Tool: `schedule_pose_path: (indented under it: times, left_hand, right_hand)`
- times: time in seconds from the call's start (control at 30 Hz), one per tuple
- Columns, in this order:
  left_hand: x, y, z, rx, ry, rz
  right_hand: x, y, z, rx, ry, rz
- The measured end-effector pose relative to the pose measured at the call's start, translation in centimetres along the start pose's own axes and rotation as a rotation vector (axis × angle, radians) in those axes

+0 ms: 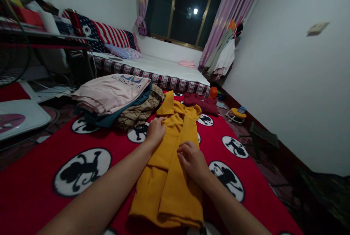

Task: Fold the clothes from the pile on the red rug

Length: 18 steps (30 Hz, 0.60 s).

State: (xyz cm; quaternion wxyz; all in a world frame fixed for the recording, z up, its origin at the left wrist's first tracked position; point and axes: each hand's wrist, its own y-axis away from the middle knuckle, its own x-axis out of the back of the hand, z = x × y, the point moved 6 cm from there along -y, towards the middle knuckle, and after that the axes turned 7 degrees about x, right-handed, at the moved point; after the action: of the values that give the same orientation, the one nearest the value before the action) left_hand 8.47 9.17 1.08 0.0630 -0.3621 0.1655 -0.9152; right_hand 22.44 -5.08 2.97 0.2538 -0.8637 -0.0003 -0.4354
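Note:
A mustard-yellow collared garment (171,176) lies lengthwise in front of me, its sides folded inward and its collar at the far end. My left hand (156,131) rests at its left edge below the collar, fingers loosely bent against the cloth. Over the right-hand fold is my right hand (192,157), fingers lightly curled and thumb apart from them. Neither hand shows a clear grip on the fabric. Beneath the garment spreads a red blanket (117,169) with black figures in white circles.
At the left sits a stack of folded clothes, with a pale pink top (112,94) uppermost. A folded maroon garment (201,103) lies beyond the collar. Further back are a bed (161,65), a cluttered desk (49,38) and a yellow-topped stool (238,113).

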Motion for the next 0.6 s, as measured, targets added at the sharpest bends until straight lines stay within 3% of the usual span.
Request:
schedule_pose_path:
  times: [0.17, 0.3, 0.4, 0.5, 0.6]
  left_hand:
    - [0.5, 0.9, 0.6, 0.051, -0.164, -0.02]
    - [0.8, 1.0, 0.6, 0.086, -0.246, -0.018]
    - [0.8, 0.9, 0.4, 0.079, -0.236, -0.02]
    - [0.9, 0.8, 0.2, 0.091, -0.177, -0.006]
    - [1.7, 0.7, 0.1, 0.1, -0.085, 0.059]
  right_hand:
    - [0.6, -5.8, -0.5, 0.121, -0.014, 0.1]
    - [-0.3, -10.8, 3.1, -0.082, 0.294, -0.021]
    - [-0.8, -12.9, 5.8, -0.227, 0.445, -0.117]
    - [-1.4, -14.2, 7.0, -0.285, 0.508, -0.188]
    - [-2.1, -15.6, 6.6, -0.21, 0.459, -0.143]
